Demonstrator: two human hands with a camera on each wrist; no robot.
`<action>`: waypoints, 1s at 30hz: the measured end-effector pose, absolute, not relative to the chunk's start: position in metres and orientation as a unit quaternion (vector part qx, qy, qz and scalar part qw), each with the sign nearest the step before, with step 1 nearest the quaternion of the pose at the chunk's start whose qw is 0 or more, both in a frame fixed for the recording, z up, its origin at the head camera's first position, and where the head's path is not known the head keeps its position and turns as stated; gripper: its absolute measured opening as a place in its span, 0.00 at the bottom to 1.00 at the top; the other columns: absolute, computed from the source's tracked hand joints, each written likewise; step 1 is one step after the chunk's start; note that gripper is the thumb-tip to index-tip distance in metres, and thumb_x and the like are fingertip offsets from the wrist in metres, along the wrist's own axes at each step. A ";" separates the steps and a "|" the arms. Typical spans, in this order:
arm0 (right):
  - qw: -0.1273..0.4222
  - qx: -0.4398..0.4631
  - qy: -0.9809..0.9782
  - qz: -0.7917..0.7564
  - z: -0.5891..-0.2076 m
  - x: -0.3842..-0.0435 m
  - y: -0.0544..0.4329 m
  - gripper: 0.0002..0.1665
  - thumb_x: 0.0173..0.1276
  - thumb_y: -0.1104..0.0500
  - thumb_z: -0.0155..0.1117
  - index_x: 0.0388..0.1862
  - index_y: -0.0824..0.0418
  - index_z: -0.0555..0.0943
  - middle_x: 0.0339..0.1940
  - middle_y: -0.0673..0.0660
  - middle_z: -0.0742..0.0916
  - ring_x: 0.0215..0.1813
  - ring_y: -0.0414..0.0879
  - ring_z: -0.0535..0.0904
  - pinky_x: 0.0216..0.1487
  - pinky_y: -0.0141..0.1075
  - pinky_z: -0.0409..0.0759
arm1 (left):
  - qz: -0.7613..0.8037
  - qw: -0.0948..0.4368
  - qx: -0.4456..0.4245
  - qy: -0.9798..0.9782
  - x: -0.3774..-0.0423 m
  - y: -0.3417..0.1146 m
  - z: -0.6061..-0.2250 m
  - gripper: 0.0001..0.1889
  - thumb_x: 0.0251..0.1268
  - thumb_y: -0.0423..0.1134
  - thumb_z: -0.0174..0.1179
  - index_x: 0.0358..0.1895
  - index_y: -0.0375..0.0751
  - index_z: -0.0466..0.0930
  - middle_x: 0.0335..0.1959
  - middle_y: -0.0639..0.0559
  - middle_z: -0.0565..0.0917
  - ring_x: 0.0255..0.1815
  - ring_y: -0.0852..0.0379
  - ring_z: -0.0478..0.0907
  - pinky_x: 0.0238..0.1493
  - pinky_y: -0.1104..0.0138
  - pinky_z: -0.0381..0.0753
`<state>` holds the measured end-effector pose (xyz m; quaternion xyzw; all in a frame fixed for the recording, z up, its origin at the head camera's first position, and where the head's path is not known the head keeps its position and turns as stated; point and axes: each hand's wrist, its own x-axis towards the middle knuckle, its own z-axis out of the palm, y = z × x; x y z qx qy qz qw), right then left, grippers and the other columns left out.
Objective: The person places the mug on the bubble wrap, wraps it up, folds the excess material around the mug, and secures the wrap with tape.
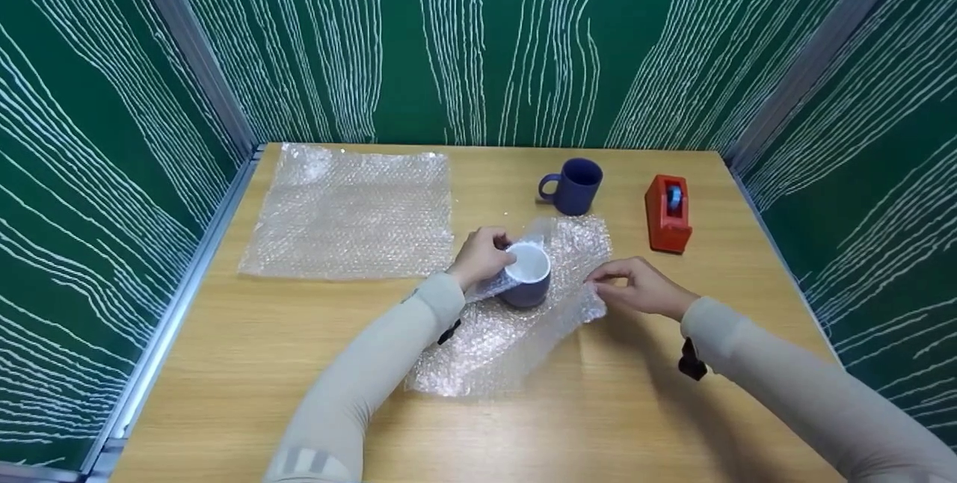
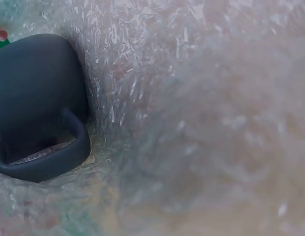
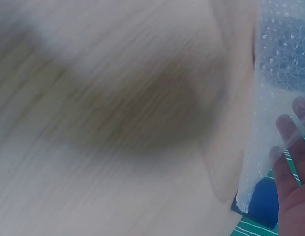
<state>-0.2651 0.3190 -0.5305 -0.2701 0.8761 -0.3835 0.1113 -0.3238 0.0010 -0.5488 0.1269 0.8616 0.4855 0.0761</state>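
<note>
Here's the dark grey mug [image 1: 525, 294], white inside, standing upright on a crinkled bubble-wrap sheet [image 1: 478, 352], right between the two hands! The left hand [image 1: 481, 255] is at the mug's left rim, thumb at the very lip, fingers bent about a raised flap of the wrap; whether they grip the rim too, I cannot tell. That flap stands close along the mug's left side, and a bit more film rises just behind it. Over to the right hand [image 1: 641, 287], well apart from the mug on its right: thumb and forefinger pinch the sheet's lifted edge, while the right wrist view has the remaining fingers [image 3: 286, 127] fanned apart. The left wrist view gives us the mug's loop handle [image 2: 49, 164], wrap beside it.

Round the mug now! Behind and to its right, a navy mug [image 1: 576, 188], upright, handle pointing left. Farther right of the grey mug, a red tape dispenser [image 1: 665, 214] with a blue roll [image 1: 674, 197]. And behind it to the left, a flat bubble-wrap sheet [image 1: 355, 217] on the wooden table [image 1: 247, 363].
</note>
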 end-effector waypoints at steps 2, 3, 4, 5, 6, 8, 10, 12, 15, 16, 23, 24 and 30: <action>0.102 -0.269 0.874 -0.393 -0.529 -0.266 0.315 0.10 0.79 0.64 0.68 0.53 0.63 0.91 0.51 0.60 0.94 0.51 0.30 0.84 0.61 0.28 0.83 | 0.487 0.076 0.127 0.861 -0.324 0.001 -0.549 0.05 0.61 0.28 0.69 0.39 0.36 0.87 0.33 0.55 0.82 0.37 0.59 0.76 0.49 0.65 0.80; 0.097 -0.269 0.873 -0.396 -0.528 -0.267 0.313 0.10 0.79 0.65 0.67 0.53 0.63 0.91 0.50 0.60 0.94 0.50 0.30 0.84 0.60 0.26 0.81 | 0.488 0.075 0.128 0.860 -0.323 0.000 -0.549 0.05 0.61 0.28 0.69 0.39 0.36 0.87 0.33 0.54 0.83 0.37 0.59 0.76 0.49 0.65 0.80; 0.093 -0.270 0.871 -0.400 -0.526 -0.267 0.311 0.09 0.79 0.65 0.67 0.52 0.64 0.91 0.50 0.60 0.94 0.50 0.30 0.84 0.59 0.25 0.81 | 0.489 0.074 0.128 0.860 -0.323 0.000 -0.548 0.04 0.60 0.28 0.69 0.38 0.36 0.87 0.33 0.54 0.83 0.37 0.59 0.76 0.48 0.65 0.80; 0.091 -0.267 0.870 -0.404 -0.525 -0.268 0.309 0.09 0.79 0.65 0.67 0.52 0.64 0.91 0.50 0.60 0.93 0.50 0.31 0.84 0.59 0.25 0.81 | 0.489 0.073 0.129 0.859 -0.323 0.000 -0.548 0.04 0.60 0.28 0.69 0.38 0.35 0.87 0.33 0.53 0.83 0.37 0.59 0.76 0.48 0.65 0.80; 0.090 -0.265 0.869 -0.408 -0.524 -0.269 0.307 0.10 0.80 0.65 0.66 0.53 0.64 0.91 0.49 0.60 0.93 0.50 0.31 0.84 0.58 0.25 0.81 | 0.491 0.074 0.129 0.858 -0.323 0.000 -0.548 0.04 0.60 0.28 0.69 0.38 0.35 0.87 0.34 0.52 0.84 0.37 0.59 0.76 0.48 0.65 0.80; 0.085 -0.259 0.870 -0.411 -0.522 -0.271 0.304 0.10 0.80 0.64 0.66 0.53 0.64 0.90 0.50 0.59 0.93 0.50 0.32 0.84 0.58 0.26 0.81 | 0.494 0.074 0.128 0.857 -0.323 0.000 -0.548 0.05 0.60 0.28 0.69 0.38 0.35 0.87 0.34 0.51 0.85 0.37 0.59 0.76 0.48 0.65 0.80; 0.085 -0.253 0.869 -0.417 -0.521 -0.273 0.300 0.10 0.81 0.63 0.65 0.53 0.64 0.90 0.49 0.58 0.93 0.50 0.33 0.84 0.57 0.28 0.81 | 0.495 0.076 0.125 0.857 -0.323 0.000 -0.548 0.05 0.61 0.28 0.69 0.39 0.35 0.87 0.35 0.51 0.85 0.38 0.59 0.76 0.48 0.65 0.79; 0.088 -0.238 0.870 -0.422 -0.520 -0.275 0.296 0.10 0.82 0.62 0.65 0.53 0.63 0.90 0.49 0.57 0.92 0.50 0.35 0.84 0.56 0.29 0.81 | 0.496 0.078 0.121 0.856 -0.323 0.000 -0.549 0.05 0.61 0.28 0.68 0.40 0.35 0.87 0.36 0.51 0.86 0.38 0.59 0.76 0.48 0.65 0.79; 0.092 -0.216 0.872 -0.430 -0.520 -0.278 0.290 0.10 0.83 0.61 0.64 0.53 0.63 0.90 0.48 0.58 0.92 0.49 0.39 0.84 0.54 0.30 0.82 | 0.495 0.079 0.118 0.857 -0.323 0.001 -0.550 0.05 0.61 0.29 0.69 0.40 0.36 0.88 0.36 0.52 0.87 0.39 0.58 0.77 0.49 0.64 0.80; 0.094 -0.208 0.872 -0.432 -0.520 -0.279 0.288 0.11 0.83 0.60 0.64 0.53 0.63 0.90 0.48 0.58 0.92 0.48 0.40 0.84 0.53 0.30 0.82 | 0.496 0.081 0.116 0.857 -0.323 0.000 -0.550 0.05 0.61 0.29 0.69 0.40 0.37 0.88 0.36 0.52 0.87 0.39 0.58 0.77 0.50 0.64 0.80; 0.106 -0.162 0.879 -0.435 -0.519 -0.287 0.274 0.16 0.84 0.53 0.64 0.55 0.64 0.88 0.51 0.64 0.91 0.49 0.46 0.84 0.53 0.30 0.83 | 0.520 0.082 0.121 0.841 -0.322 -0.001 -0.547 0.08 0.59 0.27 0.69 0.42 0.34 0.88 0.35 0.54 0.84 0.36 0.59 0.77 0.44 0.68 0.79; 0.106 -0.157 0.879 -0.437 -0.520 -0.288 0.272 0.16 0.84 0.52 0.64 0.55 0.63 0.88 0.51 0.65 0.91 0.50 0.47 0.84 0.53 0.30 0.83 | 0.527 0.080 0.125 0.837 -0.322 -0.001 -0.547 0.09 0.58 0.27 0.70 0.43 0.34 0.88 0.35 0.54 0.84 0.36 0.60 0.77 0.43 0.69 0.79; 0.093 -0.142 0.878 -0.447 -0.524 -0.297 0.262 0.15 0.84 0.53 0.63 0.53 0.64 0.88 0.49 0.66 0.91 0.47 0.48 0.84 0.50 0.30 0.84 | 0.550 0.085 0.148 0.818 -0.323 -0.002 -0.546 0.12 0.61 0.29 0.73 0.47 0.30 0.88 0.39 0.50 0.86 0.39 0.59 0.78 0.45 0.72 0.79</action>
